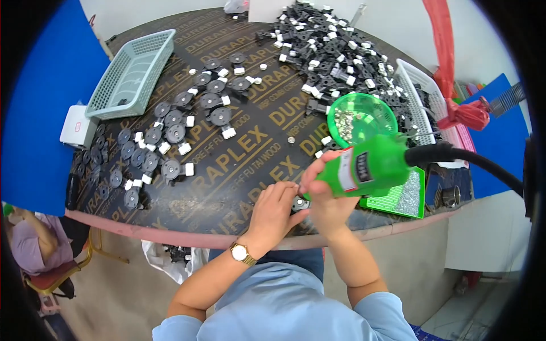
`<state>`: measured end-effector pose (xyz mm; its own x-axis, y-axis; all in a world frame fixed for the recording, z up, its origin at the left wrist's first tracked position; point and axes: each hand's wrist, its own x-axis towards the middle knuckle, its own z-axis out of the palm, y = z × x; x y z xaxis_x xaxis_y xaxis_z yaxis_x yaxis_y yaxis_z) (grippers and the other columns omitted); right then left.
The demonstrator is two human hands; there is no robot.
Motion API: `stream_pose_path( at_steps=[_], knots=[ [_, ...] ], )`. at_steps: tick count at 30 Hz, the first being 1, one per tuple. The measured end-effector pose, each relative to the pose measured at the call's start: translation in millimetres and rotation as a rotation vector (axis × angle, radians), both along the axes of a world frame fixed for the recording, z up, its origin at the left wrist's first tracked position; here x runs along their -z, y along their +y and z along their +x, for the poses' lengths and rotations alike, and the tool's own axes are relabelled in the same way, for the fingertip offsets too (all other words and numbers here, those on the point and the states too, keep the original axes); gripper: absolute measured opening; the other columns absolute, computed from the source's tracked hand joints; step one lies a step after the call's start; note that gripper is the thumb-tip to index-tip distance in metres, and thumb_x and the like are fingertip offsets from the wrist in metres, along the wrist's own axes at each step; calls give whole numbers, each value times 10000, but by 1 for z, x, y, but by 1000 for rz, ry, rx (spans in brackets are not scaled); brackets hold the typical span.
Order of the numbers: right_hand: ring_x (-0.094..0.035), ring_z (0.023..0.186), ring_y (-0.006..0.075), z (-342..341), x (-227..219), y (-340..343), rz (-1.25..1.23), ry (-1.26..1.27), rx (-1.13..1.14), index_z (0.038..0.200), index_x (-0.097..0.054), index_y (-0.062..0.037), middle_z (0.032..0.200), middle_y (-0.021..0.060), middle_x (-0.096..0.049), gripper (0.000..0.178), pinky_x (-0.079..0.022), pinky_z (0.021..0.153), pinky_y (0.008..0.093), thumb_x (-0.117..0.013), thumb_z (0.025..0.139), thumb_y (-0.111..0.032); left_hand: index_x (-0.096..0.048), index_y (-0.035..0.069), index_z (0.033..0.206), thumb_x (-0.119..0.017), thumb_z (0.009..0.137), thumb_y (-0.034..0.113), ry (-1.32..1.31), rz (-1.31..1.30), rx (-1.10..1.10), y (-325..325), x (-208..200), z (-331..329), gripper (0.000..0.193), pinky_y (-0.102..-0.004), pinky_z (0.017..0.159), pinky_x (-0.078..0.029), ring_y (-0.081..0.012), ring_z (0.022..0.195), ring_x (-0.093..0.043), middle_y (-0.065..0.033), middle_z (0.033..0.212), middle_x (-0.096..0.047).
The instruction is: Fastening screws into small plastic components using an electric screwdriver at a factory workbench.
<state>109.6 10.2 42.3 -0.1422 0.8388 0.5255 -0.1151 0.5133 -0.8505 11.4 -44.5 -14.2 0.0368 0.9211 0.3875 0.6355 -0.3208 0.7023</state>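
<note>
the right hand (327, 196) is wrapped tight around the grip of a bright green plastic electric screwdriver (372, 166), whose thick black cable (478, 162) runs off to the right. the left hand (276, 207) lies just beside it at the near edge of the dark printed plywood table (250, 165), fingers curled down over a small black and silver part (300, 203) that peeks out between the two hands; whether the fingers actually pinch it, i cannot tell. one gold wristwatch (242, 253) sits on the left wrist.

just beyond the tool stands one round green plastic bowl (362, 119) of small silver screws, and to the right of the hands lies one flat green tray (404, 196) of more screws. on the left half of the table, roughly thirty round black discs with white blocks (170, 133) lie in loose rows. a large heap of black and white parts (333, 54), too many to count, fills the far right. one pale green mesh basket (133, 74) rests far left, and one white mesh basket (424, 99) far right.
</note>
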Motion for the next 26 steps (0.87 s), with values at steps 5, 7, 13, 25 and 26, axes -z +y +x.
stream_pose_path(
  at_steps=[5,7,13,25,26],
  knots=[
    [-514,540,134,1,-23,-4,22,56,-116,1112,-404,-25,669,72,-530,592,-425,484,245,-716,763,-387,-521,31,995,-741,667,248,54,-46,-30,3,-4,3,451,-381,725,-413,-302,880,-509,-103,987,-514],
    [-506,508,139,16,-30,-1,-44,228,-143,1126,-394,-36,638,60,-508,650,-415,442,251,-679,755,-487,-527,47,998,-728,681,335,148,-44,-77,4,-6,3,473,-369,687,-373,-284,829,-487,-88,948,-506],
    [-451,498,118,120,-39,27,99,148,214,1113,-400,-54,636,32,-452,706,-380,438,242,-545,760,-647,-494,95,1209,-707,711,324,292,-129,-174,-5,-24,-6,589,-358,759,-359,-262,934,-473,-76,1019,-513],
    [-447,509,113,152,-10,47,56,93,297,1081,-404,-22,643,37,-452,707,-373,442,233,-590,750,-618,-594,79,1061,-710,731,183,243,-43,-97,-2,-22,-14,366,-356,689,-363,-236,824,-482,-57,928,-511],
    [-447,509,113,153,-9,47,53,96,297,1081,-404,-22,643,37,-452,707,-373,442,233,-590,750,-618,-591,84,1071,-712,730,190,252,-71,-104,-5,-24,-14,378,-358,693,-364,-238,833,-485,-58,935,-514]
  ],
)
